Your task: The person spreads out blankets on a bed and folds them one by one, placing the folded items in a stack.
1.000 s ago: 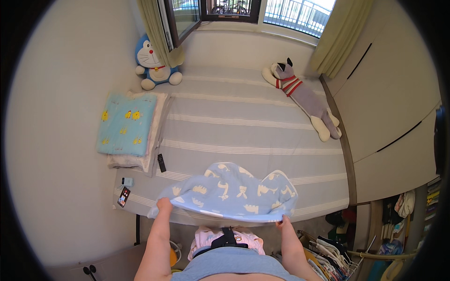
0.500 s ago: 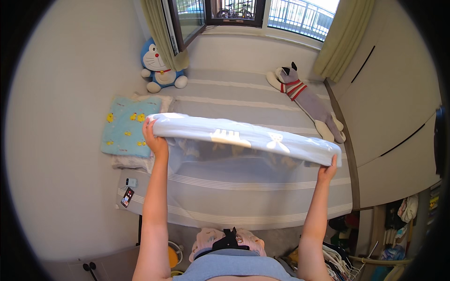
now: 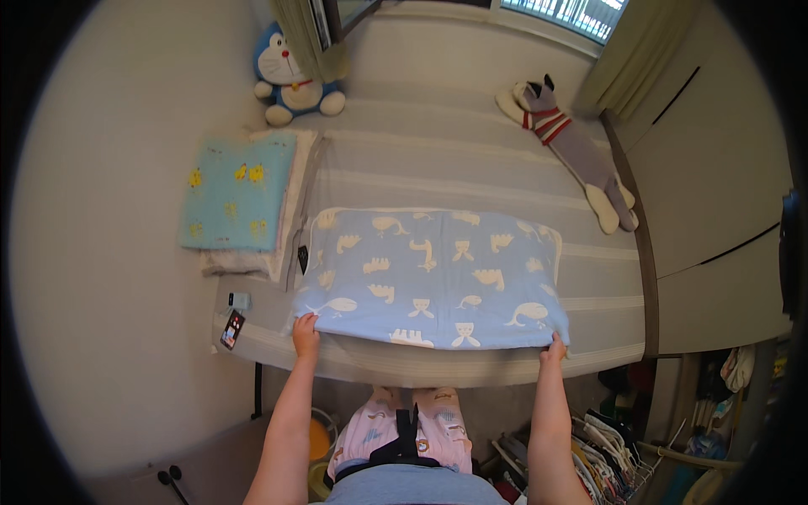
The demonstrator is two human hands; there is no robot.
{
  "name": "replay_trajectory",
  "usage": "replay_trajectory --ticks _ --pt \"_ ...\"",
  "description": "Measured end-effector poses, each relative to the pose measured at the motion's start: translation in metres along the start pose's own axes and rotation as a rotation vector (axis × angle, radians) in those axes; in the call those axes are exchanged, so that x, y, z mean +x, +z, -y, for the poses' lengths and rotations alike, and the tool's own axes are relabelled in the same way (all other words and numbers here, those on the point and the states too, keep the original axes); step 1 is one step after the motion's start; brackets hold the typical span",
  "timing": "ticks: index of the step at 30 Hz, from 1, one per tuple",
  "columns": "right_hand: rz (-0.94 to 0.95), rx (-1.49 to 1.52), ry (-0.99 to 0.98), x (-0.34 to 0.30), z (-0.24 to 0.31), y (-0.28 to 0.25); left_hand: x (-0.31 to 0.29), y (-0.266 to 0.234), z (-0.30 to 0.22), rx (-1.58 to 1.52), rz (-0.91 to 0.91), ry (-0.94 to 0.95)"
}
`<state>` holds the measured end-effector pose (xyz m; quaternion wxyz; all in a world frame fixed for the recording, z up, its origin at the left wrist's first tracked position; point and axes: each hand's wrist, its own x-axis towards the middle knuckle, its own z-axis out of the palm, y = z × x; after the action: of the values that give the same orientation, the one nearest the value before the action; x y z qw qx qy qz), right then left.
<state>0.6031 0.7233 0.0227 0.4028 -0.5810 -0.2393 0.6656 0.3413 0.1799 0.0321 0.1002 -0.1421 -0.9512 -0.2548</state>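
A light blue blanket with white animal figures lies spread over the near part of the bed, fairly flat. My left hand grips its near left corner, fingers closed over the edge. At the near right corner, my right hand pinches the cloth in the same way. The near edge runs between both hands along the front of the bed. Under the blanket is the grey, white-striped bed sheet.
Folded turquoise bedding lies at the left. A phone and a small pale blue device rest near the left front edge. Blue-white plush and grey plush dog are at the back. Clothes on hangers are at lower right.
The blanket has come down from the air onto the bed and opened out. Both hands have moved back toward me, still holding its near corners, and the view has tilted downward.
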Motion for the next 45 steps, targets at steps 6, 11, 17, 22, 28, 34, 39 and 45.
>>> replay_trajectory --ticks 6,11,17,22,28,34,39,45 --pt "-0.198 -0.162 0.266 -0.001 -0.062 -0.047 -0.043 0.034 0.000 -0.126 0.103 -0.434" --pt "-0.105 0.028 0.354 -0.004 -0.081 -0.044 -0.048 0.070 0.034 -0.647 -0.255 -1.296" --pt "0.121 0.270 0.476 -0.022 -0.086 -0.017 -0.040 0.077 0.080 -1.622 -0.494 -1.559" --pt "0.184 0.293 0.273 0.001 -0.061 -0.030 0.004 0.071 0.025 -1.926 -0.264 -1.408" --pt "-0.075 0.052 -0.195 0.002 -0.026 -0.008 0.014 0.015 0.078 -1.530 -0.215 -0.871" --pt "-0.166 0.123 0.133 0.043 -0.042 -0.102 -0.052 0.034 0.141 -1.539 -0.120 -1.341" --pt "-0.033 0.099 0.246 0.036 -0.063 -0.083 -0.059 0.069 0.119 -1.641 -0.162 -1.483" --pt "-0.213 -0.209 -0.174 0.048 -0.056 -0.077 -0.008 0.074 0.061 -1.375 -0.355 -1.343"
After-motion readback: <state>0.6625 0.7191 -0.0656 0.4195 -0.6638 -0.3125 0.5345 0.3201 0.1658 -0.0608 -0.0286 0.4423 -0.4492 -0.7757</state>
